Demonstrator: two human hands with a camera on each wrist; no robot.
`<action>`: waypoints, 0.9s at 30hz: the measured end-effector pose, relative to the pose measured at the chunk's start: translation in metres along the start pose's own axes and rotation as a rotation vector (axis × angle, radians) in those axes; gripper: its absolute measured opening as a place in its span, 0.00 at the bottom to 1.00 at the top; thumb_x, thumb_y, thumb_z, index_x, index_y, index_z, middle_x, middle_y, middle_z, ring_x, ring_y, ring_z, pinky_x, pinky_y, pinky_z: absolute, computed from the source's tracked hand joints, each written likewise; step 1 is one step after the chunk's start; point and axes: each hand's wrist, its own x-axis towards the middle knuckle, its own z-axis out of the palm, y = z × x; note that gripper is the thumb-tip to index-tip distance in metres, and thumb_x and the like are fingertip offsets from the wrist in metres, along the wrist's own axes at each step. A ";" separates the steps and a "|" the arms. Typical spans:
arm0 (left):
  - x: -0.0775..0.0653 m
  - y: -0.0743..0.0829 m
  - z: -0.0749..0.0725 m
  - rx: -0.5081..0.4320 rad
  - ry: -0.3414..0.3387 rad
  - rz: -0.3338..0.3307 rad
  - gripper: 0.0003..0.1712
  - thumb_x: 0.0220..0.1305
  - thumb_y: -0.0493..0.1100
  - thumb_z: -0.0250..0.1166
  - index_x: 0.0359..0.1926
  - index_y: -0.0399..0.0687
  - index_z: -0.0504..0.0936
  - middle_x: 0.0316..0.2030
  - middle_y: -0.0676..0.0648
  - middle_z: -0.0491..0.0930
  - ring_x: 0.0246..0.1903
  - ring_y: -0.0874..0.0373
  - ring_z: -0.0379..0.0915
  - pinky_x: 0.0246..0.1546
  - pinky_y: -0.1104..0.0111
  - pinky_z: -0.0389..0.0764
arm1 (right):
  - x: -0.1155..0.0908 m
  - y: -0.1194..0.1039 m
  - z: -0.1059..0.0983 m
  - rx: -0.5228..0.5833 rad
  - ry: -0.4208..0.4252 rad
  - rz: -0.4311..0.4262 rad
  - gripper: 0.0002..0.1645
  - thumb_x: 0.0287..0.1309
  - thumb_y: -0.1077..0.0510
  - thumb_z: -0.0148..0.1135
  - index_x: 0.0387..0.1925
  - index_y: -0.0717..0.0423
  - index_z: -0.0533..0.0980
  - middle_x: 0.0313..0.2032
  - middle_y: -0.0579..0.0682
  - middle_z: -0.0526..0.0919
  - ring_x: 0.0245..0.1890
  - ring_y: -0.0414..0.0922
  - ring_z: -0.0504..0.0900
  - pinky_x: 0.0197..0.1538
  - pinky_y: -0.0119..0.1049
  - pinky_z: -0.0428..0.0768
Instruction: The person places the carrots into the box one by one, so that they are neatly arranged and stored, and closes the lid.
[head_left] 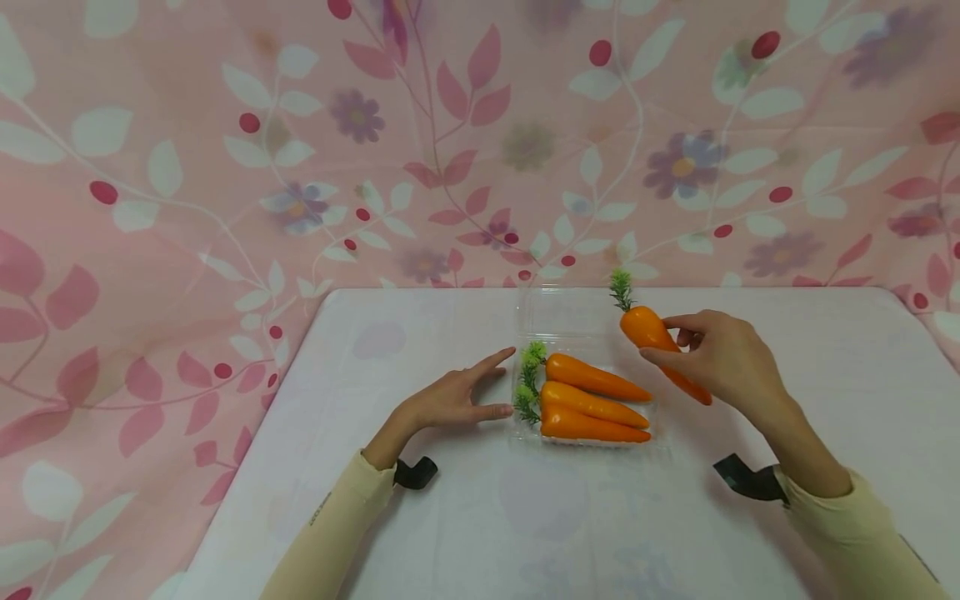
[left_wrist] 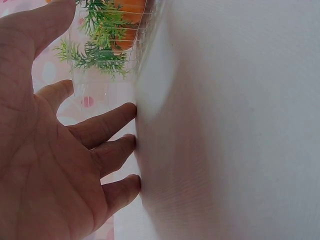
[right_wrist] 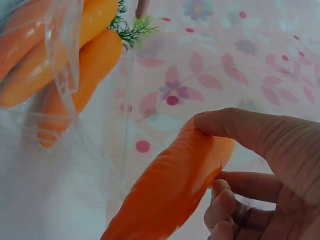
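In the head view my right hand (head_left: 727, 354) pinches an orange carrot (head_left: 651, 329) with a green leafy top, held above the right end of a clear plastic container (head_left: 652, 417). The right wrist view shows thumb and fingers on either side of that carrot (right_wrist: 175, 180). Three more carrots (head_left: 592, 407) lie side by side in the container, their green tops (head_left: 529, 392) to the left. My left hand (head_left: 450, 398) is at the container's left side, fingers spread and fairly straight. In the left wrist view, the left hand's (left_wrist: 55, 150) lower fingertips meet the white tabletop, with the thumb by the container wall (left_wrist: 100, 70).
The container's transparent lid (head_left: 558, 312) lies folded open toward the back of the white table (head_left: 435, 517). Behind the table hangs a pink cloth (head_left: 480, 142) with leaves and flowers. Dark straps (head_left: 416, 473) sit at both wrists.
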 end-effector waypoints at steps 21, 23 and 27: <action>0.000 0.000 0.000 0.001 0.008 -0.001 0.53 0.60 0.68 0.64 0.78 0.71 0.45 0.69 0.51 0.66 0.69 0.53 0.59 0.67 0.49 0.60 | 0.002 -0.027 0.017 0.031 0.008 -0.136 0.32 0.48 0.42 0.77 0.48 0.60 0.84 0.29 0.51 0.76 0.27 0.47 0.70 0.22 0.36 0.69; 0.000 0.000 0.000 0.002 0.008 0.002 0.52 0.60 0.68 0.64 0.78 0.71 0.45 0.69 0.51 0.66 0.69 0.53 0.59 0.67 0.50 0.59 | 0.002 -0.029 0.020 0.036 0.006 -0.150 0.30 0.48 0.44 0.78 0.48 0.59 0.84 0.30 0.51 0.77 0.27 0.47 0.70 0.23 0.37 0.70; 0.000 0.000 -0.001 0.001 0.007 -0.001 0.52 0.60 0.68 0.64 0.78 0.71 0.45 0.69 0.52 0.66 0.69 0.54 0.59 0.67 0.50 0.60 | 0.002 -0.032 0.024 0.040 -0.002 -0.171 0.29 0.48 0.45 0.78 0.49 0.58 0.84 0.31 0.51 0.78 0.28 0.47 0.71 0.26 0.38 0.71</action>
